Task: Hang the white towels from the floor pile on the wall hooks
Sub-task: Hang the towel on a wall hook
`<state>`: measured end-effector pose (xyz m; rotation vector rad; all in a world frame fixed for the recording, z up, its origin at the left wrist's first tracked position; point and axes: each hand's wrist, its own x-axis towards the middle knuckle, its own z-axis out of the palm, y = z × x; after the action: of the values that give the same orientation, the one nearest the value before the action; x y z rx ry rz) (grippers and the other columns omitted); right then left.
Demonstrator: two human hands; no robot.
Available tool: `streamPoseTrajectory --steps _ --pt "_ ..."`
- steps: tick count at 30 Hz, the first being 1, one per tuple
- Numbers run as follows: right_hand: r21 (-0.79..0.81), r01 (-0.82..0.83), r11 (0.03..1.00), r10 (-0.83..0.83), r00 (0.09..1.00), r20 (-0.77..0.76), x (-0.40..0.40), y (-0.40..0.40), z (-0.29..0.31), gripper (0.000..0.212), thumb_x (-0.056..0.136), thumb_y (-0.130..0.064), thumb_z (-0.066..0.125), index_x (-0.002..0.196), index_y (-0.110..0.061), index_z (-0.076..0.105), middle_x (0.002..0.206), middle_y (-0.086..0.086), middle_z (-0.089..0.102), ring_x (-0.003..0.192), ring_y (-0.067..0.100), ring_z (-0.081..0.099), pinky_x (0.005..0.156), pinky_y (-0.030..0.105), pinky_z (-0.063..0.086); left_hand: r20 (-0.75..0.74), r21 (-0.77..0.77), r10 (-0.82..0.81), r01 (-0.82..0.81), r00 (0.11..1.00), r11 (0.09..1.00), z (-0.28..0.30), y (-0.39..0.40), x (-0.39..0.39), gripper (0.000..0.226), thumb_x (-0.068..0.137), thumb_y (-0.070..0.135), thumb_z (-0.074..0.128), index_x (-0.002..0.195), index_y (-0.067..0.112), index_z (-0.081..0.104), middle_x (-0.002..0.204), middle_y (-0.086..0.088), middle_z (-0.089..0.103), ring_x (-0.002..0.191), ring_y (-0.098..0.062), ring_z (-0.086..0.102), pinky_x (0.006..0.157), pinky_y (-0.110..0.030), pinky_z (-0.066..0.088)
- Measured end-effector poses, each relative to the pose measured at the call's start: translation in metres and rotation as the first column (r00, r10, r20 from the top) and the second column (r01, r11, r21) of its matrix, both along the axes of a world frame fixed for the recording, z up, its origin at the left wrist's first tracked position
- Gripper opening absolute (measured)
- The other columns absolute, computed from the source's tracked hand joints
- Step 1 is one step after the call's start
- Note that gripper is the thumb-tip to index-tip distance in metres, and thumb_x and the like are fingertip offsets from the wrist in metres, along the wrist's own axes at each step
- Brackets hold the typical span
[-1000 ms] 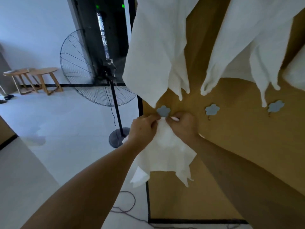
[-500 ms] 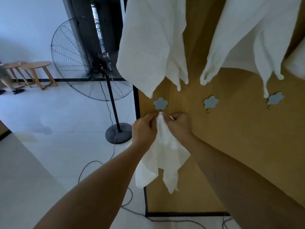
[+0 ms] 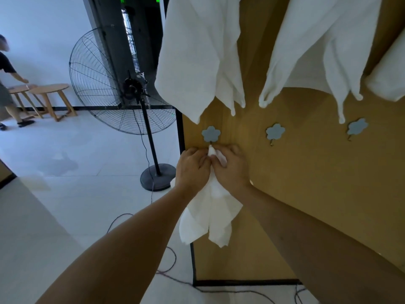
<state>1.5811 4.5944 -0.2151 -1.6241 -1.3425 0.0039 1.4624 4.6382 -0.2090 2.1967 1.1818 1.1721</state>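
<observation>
A small white towel (image 3: 210, 213) hangs down between my hands against the tan wall panel. My left hand (image 3: 191, 168) and my right hand (image 3: 231, 168) both pinch its bunched top corner, which touches the hook under the leftmost blue flower-shaped hook (image 3: 210, 133). Two more flower hooks (image 3: 275, 131) (image 3: 357, 127) to the right carry nothing. Larger white towels (image 3: 197, 58) (image 3: 317, 47) hang from above, their tips just over the lower hooks. The floor pile is out of view.
A black standing fan (image 3: 122, 84) stands close on the left, its round base (image 3: 156, 177) beside the panel's edge. Cables (image 3: 171, 266) trail over the pale floor below. Far left, a person (image 3: 6, 84) leans over wooden stools (image 3: 50, 95).
My hands have gathered the towel's top into a tighter bunch and brought it up against the hook of the leftmost flower. A person has come into view at the far left.
</observation>
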Motion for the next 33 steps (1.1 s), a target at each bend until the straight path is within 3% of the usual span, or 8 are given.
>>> streamPoseTrajectory --steps 4,8,11,13,16,19,26,33 --pt "-0.048 0.019 0.999 -0.017 0.998 0.053 0.003 0.004 0.001 0.030 0.091 -0.032 0.066 0.117 -0.019 0.070 0.105 0.003 0.060 0.097 0.016 0.056 0.089 0.024 0.042 -0.055 0.098 0.046 -0.040 0.997 0.994 -0.011 0.004 0.003 0.025 0.093 0.023 0.053 0.099 0.015 0.076 0.100 -0.007 0.070 0.095 -0.027 0.056 0.077 -0.030 0.040" --pt "-0.093 0.032 0.995 -0.025 0.997 0.076 0.006 0.010 0.002 0.021 0.094 -0.026 0.061 0.106 -0.015 0.074 0.100 0.003 0.059 0.088 0.021 0.058 0.084 0.038 0.049 -0.046 0.052 0.050 -0.048 0.998 0.997 -0.008 0.005 0.002 0.019 0.095 0.021 0.056 0.108 0.016 0.069 0.100 -0.005 0.070 0.093 -0.026 0.060 0.078 -0.035 0.048" --pt "-0.107 0.054 0.993 -0.044 0.995 0.089 0.004 0.011 0.002 0.020 0.096 -0.020 0.056 0.095 -0.010 0.073 0.095 0.004 0.057 0.082 0.020 0.055 0.079 0.038 0.049 -0.025 0.018 0.006 -0.005 1.000 1.000 0.000 0.001 0.000 0.027 0.094 0.020 0.055 0.121 0.020 0.054 0.093 -0.004 0.069 0.084 -0.028 0.064 0.075 -0.040 0.053" --pt "-0.111 0.063 0.992 -0.053 0.994 0.098 0.003 0.011 0.001 0.021 0.097 -0.018 0.053 0.093 -0.008 0.070 0.097 0.005 0.058 0.083 0.020 0.055 0.079 0.038 0.049 -0.039 0.070 0.004 -0.001 0.999 0.998 0.001 -0.002 0.001 0.032 0.095 0.018 0.054 0.127 0.021 0.054 0.090 -0.004 0.070 0.080 -0.028 0.064 0.073 -0.039 0.052" --pt "-0.153 0.059 0.986 -0.047 0.995 0.083 0.002 0.010 0.001 0.022 0.099 -0.018 0.048 0.099 -0.008 0.067 0.099 0.006 0.062 0.088 0.022 0.058 0.079 0.035 0.048 -0.010 0.094 0.025 -0.024 1.000 0.995 0.001 -0.001 0.003 0.029 0.093 0.014 0.055 0.120 0.022 0.062 0.088 -0.002 0.070 0.079 -0.023 0.063 0.071 -0.032 0.048" --pt "-0.131 0.058 0.990 -0.055 0.998 0.026 0.000 0.007 -0.003 0.022 0.102 -0.021 0.044 0.104 -0.010 0.063 0.089 0.006 0.067 0.079 0.022 0.061 0.068 0.032 0.045 0.016 0.087 0.033 -0.034 0.999 0.996 0.004 0.004 0.005 0.026 0.090 0.010 0.055 0.110 0.020 0.067 0.093 -0.002 0.070 0.082 -0.022 0.062 0.070 -0.029 0.046" --pt "-0.159 0.018 0.987 -0.012 0.999 0.037 -0.003 0.007 0.003 0.026 0.104 -0.021 0.043 0.106 -0.010 0.067 0.085 0.007 0.069 0.071 0.017 0.057 0.063 0.027 0.039 0.012 0.017 0.037 -0.038 0.999 0.999 0.011 0.007 0.008 0.025 0.090 0.019 0.060 0.113 0.017 0.069 0.113 -0.002 0.064 0.098 -0.019 0.058 0.078 -0.025 0.038" --pt "-0.212 0.050 0.976 -0.023 0.991 0.129 0.005 0.005 0.006 0.030 0.104 -0.026 0.044 0.099 -0.006 0.066 0.083 0.009 0.068 0.072 0.023 0.061 0.063 0.030 0.039 -0.042 0.004 0.083 -0.083 0.996 0.997 0.002 0.004 0.002 0.020 0.092 0.023 0.055 0.100 0.013 0.070 0.094 -0.006 0.067 0.083 -0.024 0.061 0.073 -0.034 0.049"
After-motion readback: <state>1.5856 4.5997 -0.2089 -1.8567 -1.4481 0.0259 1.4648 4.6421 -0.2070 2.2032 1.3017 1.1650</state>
